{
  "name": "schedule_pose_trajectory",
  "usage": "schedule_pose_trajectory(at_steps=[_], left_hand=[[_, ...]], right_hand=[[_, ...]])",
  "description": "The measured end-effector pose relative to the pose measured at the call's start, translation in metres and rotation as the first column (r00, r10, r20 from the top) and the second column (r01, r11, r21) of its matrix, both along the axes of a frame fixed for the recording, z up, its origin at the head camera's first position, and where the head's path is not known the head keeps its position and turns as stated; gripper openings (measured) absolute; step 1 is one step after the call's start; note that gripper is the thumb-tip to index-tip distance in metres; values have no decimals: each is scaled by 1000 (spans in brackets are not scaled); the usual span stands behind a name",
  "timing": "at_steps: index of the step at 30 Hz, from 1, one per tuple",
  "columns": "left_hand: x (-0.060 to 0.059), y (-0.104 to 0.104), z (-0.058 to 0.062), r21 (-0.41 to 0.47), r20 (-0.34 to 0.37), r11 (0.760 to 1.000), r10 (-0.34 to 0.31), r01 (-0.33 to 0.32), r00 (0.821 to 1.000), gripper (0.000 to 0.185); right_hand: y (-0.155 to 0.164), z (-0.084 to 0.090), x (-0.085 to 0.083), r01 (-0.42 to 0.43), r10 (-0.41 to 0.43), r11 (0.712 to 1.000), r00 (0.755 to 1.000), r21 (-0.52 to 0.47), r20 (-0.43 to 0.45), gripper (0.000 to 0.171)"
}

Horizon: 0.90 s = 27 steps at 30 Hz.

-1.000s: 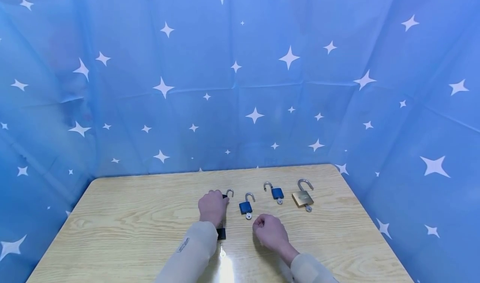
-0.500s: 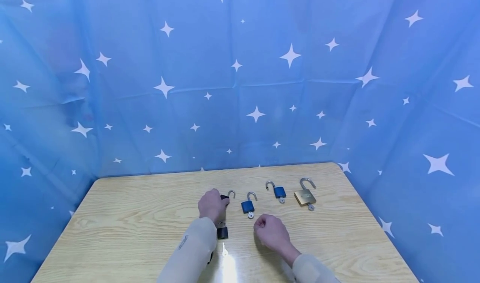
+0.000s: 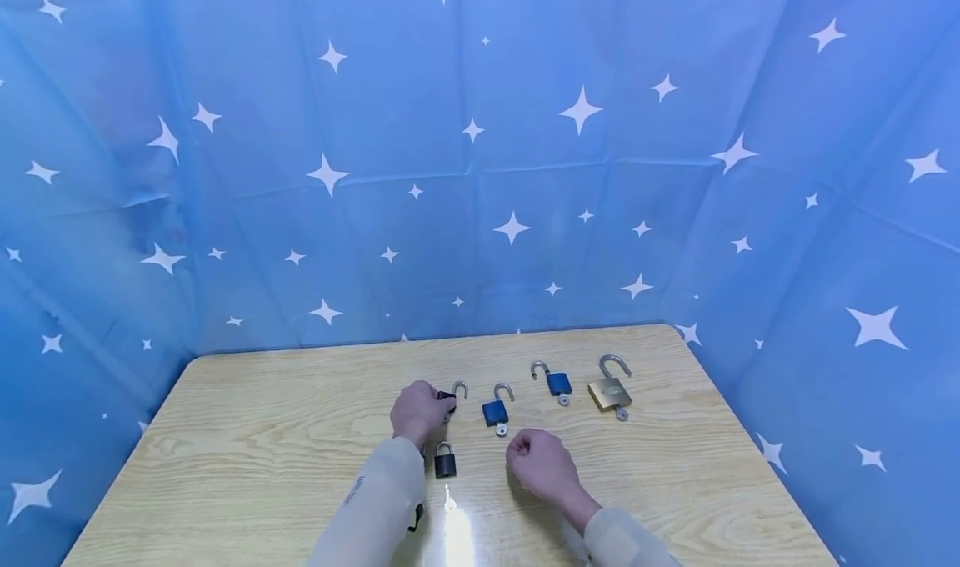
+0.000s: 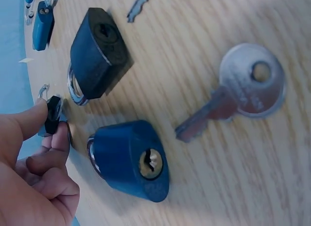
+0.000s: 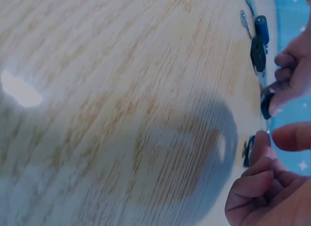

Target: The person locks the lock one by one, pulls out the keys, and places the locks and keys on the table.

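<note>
My left hand (image 3: 415, 410) pinches a small black padlock (image 3: 449, 395) with its shackle swung open; thumb and fingers grip its body (image 4: 51, 114). Just behind that hand a shut black padlock (image 3: 445, 462) stands on the wooden table (image 3: 262, 434). In the left wrist view a blue padlock (image 4: 131, 160) with its keyhole showing and a loose silver key (image 4: 243, 97) lie close by. My right hand (image 3: 542, 464) rests on the table as a curled fist, nothing visible in it (image 5: 265, 189).
To the right lies a row of open padlocks with keys in them: blue (image 3: 494, 413), blue (image 3: 557, 382), brass (image 3: 611, 393). A second loose key (image 4: 139, 4) lies farther off. A blue starred cloth (image 3: 480, 175) walls in the table on three sides.
My left hand has drawn slightly back and left with the black padlock, uncovering the shut black padlock beside my sleeve. The right hand has stayed put.
</note>
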<state>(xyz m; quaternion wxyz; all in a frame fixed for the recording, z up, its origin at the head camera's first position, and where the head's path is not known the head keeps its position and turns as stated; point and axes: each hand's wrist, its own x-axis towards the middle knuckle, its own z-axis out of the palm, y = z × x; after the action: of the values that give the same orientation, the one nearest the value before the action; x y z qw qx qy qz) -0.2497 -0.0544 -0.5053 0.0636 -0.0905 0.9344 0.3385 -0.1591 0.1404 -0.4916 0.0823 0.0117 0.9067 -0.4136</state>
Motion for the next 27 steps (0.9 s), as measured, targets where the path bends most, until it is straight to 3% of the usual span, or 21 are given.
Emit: schedule_pose_trajectory(at_steps=[4,10,16,27], left_hand=[[2,-4,3,44,-2,999,0,0,1000,55],[1,-8,11,103,11,995,-5,4,1000,35],[5,-12,19,195,8,980,-35,32,999,29],[31,-23,35,377,-24,914,-150,148,988,31]], right_hand=[[-1,0,-1,-10,10,1000,1000,-5,2,14],[-3,0,-3,-17,17,1000,1000,-7,-10,15],[-3,9,-6,3,-3,999,1000,-52,-9,15],[0,17,-18,30,-32,995,999,-98,-17,12]])
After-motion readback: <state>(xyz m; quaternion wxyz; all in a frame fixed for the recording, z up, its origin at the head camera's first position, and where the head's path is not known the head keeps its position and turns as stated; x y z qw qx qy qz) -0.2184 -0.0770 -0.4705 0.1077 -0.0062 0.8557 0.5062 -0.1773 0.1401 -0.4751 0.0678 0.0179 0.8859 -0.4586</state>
